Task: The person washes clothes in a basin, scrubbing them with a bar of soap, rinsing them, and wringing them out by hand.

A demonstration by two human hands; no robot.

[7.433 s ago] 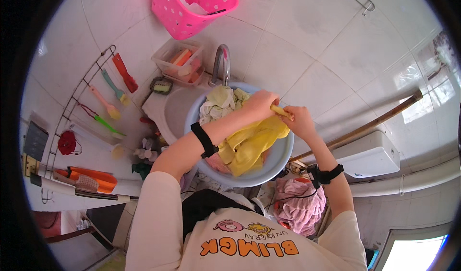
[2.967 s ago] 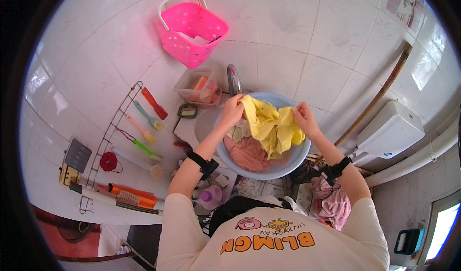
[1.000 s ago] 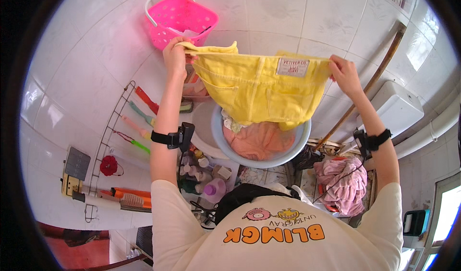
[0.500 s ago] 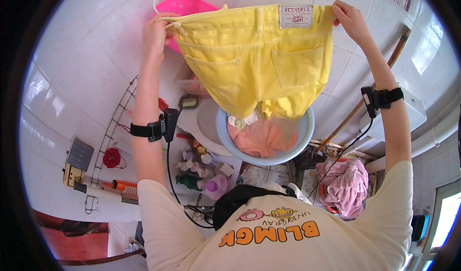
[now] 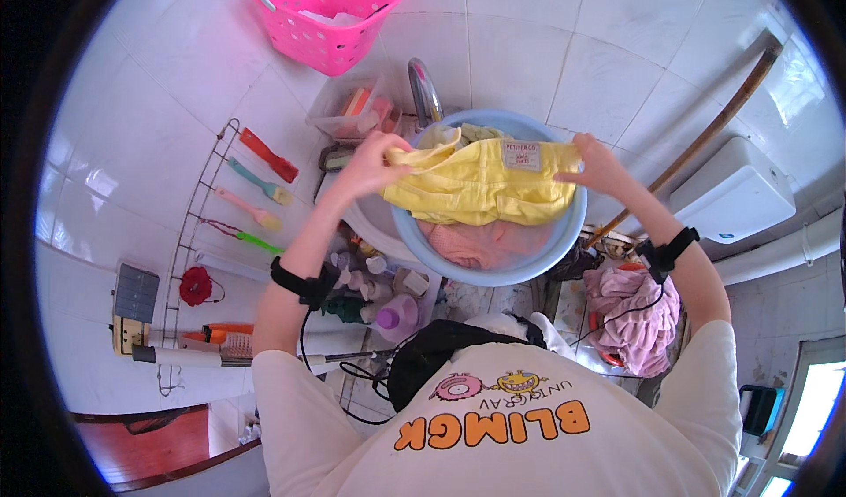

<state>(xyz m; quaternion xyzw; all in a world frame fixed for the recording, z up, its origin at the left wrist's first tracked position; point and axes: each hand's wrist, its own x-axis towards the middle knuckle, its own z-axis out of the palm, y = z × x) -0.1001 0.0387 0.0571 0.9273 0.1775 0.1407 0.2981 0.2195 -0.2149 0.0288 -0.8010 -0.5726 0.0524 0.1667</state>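
We see the yellow garment (image 5: 485,184) spread between both hands, its waistband toward the tap (image 5: 423,92) and a pale patch on its back; it lies over the far part of the blue basin (image 5: 489,278), its left end reaching across the rim (how much of it touches the water we cannot tell).

Our left hand (image 5: 374,164) is mostly closed, its fingers curled round the left end of the waistband; our right hand (image 5: 595,164) is at the other end, thumb and fingers parted and touching the cloth, though we cannot tell how firmly it grips.

Nearer us in the basin, a salmon-pink cloth (image 5: 463,243) lies in cloudy water; the basin sits over the right side of a white sink (image 5: 374,213); beyond its left side stands a clear plastic box (image 5: 352,125), with a bright pink basket (image 5: 330,48) above; to our right, a wooden pole (image 5: 723,118) leans by a white tank (image 5: 736,189).
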